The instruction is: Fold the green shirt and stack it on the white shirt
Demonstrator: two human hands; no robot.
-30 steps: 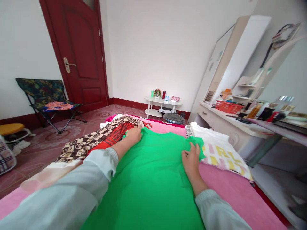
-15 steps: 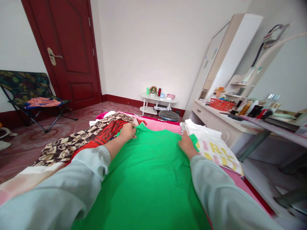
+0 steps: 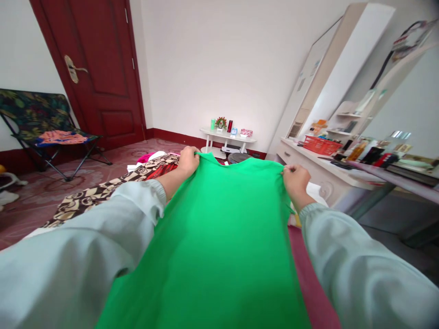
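Observation:
A green T-shirt (image 3: 222, 237) is stretched between my two hands, its neckline edge raised and facing away from me. My left hand (image 3: 188, 161) pinches it at the upper left shoulder, and my right hand (image 3: 297, 182) grips the upper right shoulder. Its lower part runs down out of view toward me. Left of it lie a brown-and-cream checked garment (image 3: 92, 195) and a red garment (image 3: 164, 171). A white garment (image 3: 317, 192) on the right is mostly hidden behind the T-shirt and my right hand. Pink bedding (image 3: 308, 274) shows beneath.
A folding chair (image 3: 37, 114) holding an orange-pink cloth (image 3: 61, 136) stands left, by a dark red door (image 3: 99, 59). A small white table (image 3: 226, 135) is ahead. On the right, a dresser (image 3: 308, 157) carries a red basket (image 3: 321, 145) and several bottles.
Both hands have lifted the green T-shirt's top edge off the bed. My right hand has moved outward to the right, pulling the cloth taut, and the T-shirt now covers most of the white garment.

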